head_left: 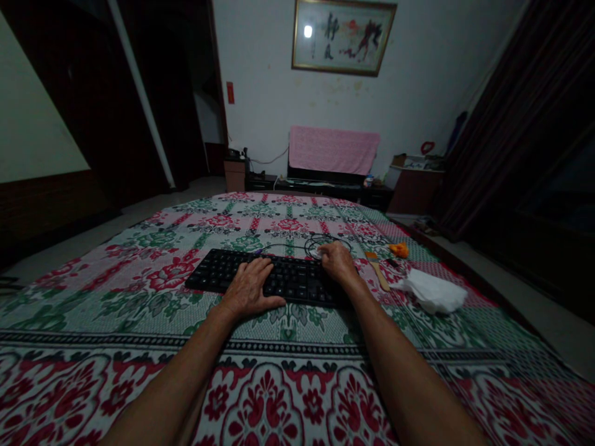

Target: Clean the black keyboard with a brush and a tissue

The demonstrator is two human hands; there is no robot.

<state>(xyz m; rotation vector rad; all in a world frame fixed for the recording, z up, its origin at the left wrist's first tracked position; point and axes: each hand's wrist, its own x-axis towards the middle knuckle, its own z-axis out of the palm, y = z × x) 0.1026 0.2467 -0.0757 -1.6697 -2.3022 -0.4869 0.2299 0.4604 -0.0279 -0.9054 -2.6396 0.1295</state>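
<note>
A black keyboard (pixel 218 271) lies flat on the patterned bedspread, slightly skewed, with its dark cable (pixel 288 246) coiled behind its right half. My left hand (pixel 251 282) rests over the middle keys, fingers stretched forward and the thumb out along the near edge. At the right end, my right hand (pixel 337 260) is curled, its fingers closed on a small white wad (pixel 318 253) that shows only in part, near the far edge of the keyboard. My right hand and wrist cover some of the keys there.
Right of the keyboard lie a flat brush (pixel 378 271) with a wooden handle, an orange crumpled cloth (pixel 398 249) and white tissue (pixel 434 291). The bedspread (pixel 153 322) spreads all around. Beyond it stands a low cabinet with a pink cloth (pixel 333 150) over a screen.
</note>
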